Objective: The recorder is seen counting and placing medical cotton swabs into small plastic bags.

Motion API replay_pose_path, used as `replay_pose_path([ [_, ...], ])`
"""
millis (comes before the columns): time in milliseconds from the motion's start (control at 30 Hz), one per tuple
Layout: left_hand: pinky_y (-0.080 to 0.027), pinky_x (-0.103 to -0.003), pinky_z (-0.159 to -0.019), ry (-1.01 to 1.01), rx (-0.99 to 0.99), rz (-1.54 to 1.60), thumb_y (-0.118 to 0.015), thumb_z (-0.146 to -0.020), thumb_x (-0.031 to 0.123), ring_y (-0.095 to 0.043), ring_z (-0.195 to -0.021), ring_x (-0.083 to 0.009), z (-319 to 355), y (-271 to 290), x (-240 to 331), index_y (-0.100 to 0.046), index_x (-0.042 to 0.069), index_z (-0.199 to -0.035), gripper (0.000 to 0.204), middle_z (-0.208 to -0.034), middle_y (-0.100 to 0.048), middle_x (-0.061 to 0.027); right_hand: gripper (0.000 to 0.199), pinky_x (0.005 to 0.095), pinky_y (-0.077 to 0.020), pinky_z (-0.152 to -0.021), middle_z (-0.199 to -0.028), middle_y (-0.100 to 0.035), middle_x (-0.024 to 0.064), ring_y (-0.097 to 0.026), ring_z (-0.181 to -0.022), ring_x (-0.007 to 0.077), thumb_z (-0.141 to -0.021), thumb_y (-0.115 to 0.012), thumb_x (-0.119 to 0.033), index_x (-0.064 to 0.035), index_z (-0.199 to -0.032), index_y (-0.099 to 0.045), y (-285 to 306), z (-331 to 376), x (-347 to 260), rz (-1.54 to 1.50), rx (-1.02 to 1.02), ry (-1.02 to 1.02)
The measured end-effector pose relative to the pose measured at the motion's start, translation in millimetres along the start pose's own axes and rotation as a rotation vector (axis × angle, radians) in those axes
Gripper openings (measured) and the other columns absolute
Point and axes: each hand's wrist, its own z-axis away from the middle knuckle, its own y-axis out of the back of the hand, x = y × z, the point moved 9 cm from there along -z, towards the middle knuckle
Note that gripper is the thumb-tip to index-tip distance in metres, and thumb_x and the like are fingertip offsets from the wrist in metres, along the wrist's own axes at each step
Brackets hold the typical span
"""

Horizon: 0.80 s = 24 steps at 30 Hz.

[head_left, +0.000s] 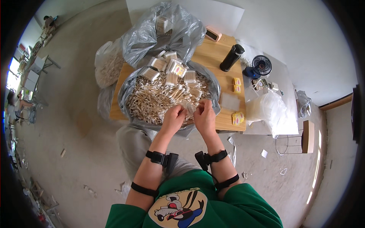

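- head view, the hands: the left hand [174, 118] and the right hand [204, 115] are raised close together over the near edge of a heap of cotton swabs [163, 97], fingers curled in and pinching a small clear plastic bag [190, 107] between them (it is thin and see-through, so i cannot tell what is in it).
- both hands are nearly closed, thumbs and fingertips pressed on the bag's edges; black straps sit on each wrist and forearm.
- head view, the heap: the swabs lie loose, pale sticks with white tips, in a wide grey plastic sack [131, 89] spread open on a low wooden table [211, 57].
- at the far side of the heap lie several filled packs of swabs [173, 68], clear wrappers, stacked untidily.
- behind them stands a second grey sack [159, 32], puffed up, with more packs inside.
- head view, the rest of the table: a black flask [232, 57] stands upright toward the far right corner, a pink device [213, 35] lies at the far edge, and small yellow labels [238, 117] lie along the right side.
- just off the table to the right are a small dark fan [261, 65] and a pile of clear plastic bags [270, 108] on a white sheet on the floor.
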Motion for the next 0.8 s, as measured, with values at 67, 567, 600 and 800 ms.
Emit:
replay_pose_path([
  [67,-0.042,-0.039,-0.058,-0.094,0.016,-0.092,-0.059,-0.080,0.010,-0.055,-0.066,-0.0349,0,2,7,-0.054,-0.002,-0.077,0.014,-0.073,-0.058,-0.0173,0.025,0.0389,-0.0476,-0.065,-0.080,-0.060,0.0160,-0.060,-0.074,0.0324,-0.079,-0.058,-0.002,-0.0009,-0.101,-0.047,-4,1,-4,-0.196,-0.039,-0.042],
  [567,-0.043,-0.037,-0.059,-0.282,0.043,-0.291,-0.061,-0.078,0.005,-0.054,-0.064,-0.0305,8,8,40,-0.050,-0.001,-0.075,0.013,-0.069,-0.053,-0.0144,0.009,0.0360,-0.0478,-0.062,-0.076,-0.060,0.0135,-0.060,-0.069,0.0282,-0.079,-0.058,-0.001,-0.0032,-0.086,-0.053,-1,-7,-3,-0.081,-0.002,-0.030],
  [600,-0.043,-0.037,-0.059,-0.281,0.042,-0.292,-0.061,-0.078,0.005,-0.054,-0.064,-0.0305,6,8,39,-0.050,-0.001,-0.075,0.013,-0.069,-0.053,-0.0144,0.009,0.0360,-0.0478,-0.062,-0.076,-0.060,0.0135,-0.060,-0.069,0.0282,-0.079,-0.058,-0.001,-0.0032,-0.086,-0.053,-2,-7,0,-0.081,-0.003,-0.032],
  [800,-0.045,-0.029,-0.061,-0.097,0.219,-0.177,-0.064,-0.086,0.022,-0.057,-0.067,-0.0160,-2,30,5,-0.052,0.001,-0.083,0.024,-0.075,-0.057,-0.0059,0.011,0.0268,-0.0478,-0.059,-0.075,-0.060,0.0027,-0.057,-0.067,0.0103,-0.076,-0.057,0.008,-0.0024,-0.076,-0.055,-12,-4,57,-0.770,0.047,-0.313],
])
